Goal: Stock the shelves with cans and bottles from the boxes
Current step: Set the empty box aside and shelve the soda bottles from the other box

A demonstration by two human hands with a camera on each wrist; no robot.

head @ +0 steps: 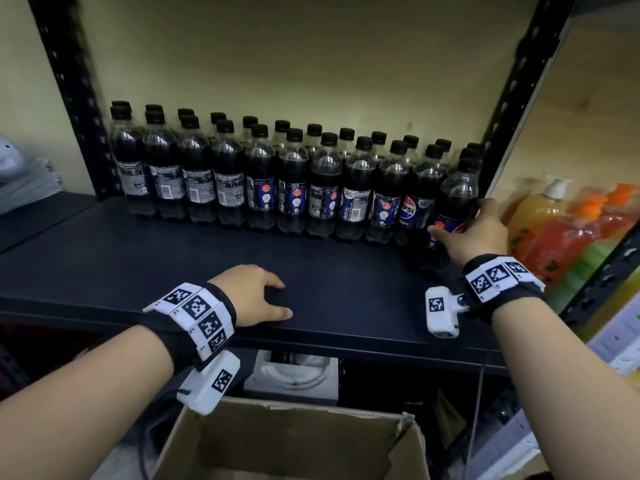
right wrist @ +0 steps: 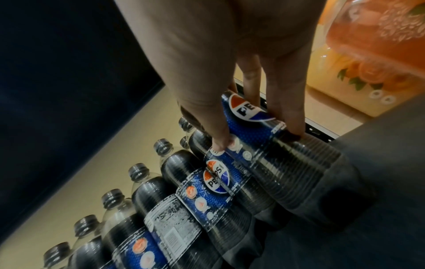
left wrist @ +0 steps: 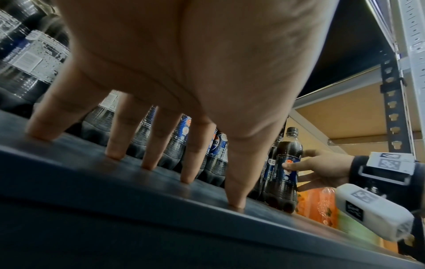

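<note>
1. Gripping a cola bottle point(head: 453, 209) at its label, your right hand point(head: 479, 233) had the thumb on the near side and the fingers point(right wrist: 291, 109) wrapped round the far side.
2. That bottle stood on the dark shelf point(head: 214, 265) at the right end, in front of the rows and close to the black upright point(head: 519, 98).
3. Your left hand point(head: 254, 296) held nothing; its fingertips point(left wrist: 117, 154) were spread and pressed on the shelf near the front edge, well apart from the bottles.
4. The rows of bottles point(head: 263, 178) ran along the back of the shelf, at least two deep, caps on, upright and touching side by side. Some labels faced you with the logo, others showed the printed back.
5. An open cardboard box point(head: 298, 441) sat below the shelf edge, between your forearms; you could not tell from the head view what was in it.
6. To the right, past the upright, stood orange and yellow pump bottles point(head: 561, 223) on a neighbouring rack.
7. Under the shelf a white moulded object point(head: 294, 375) showed, too dim to identify.
</note>
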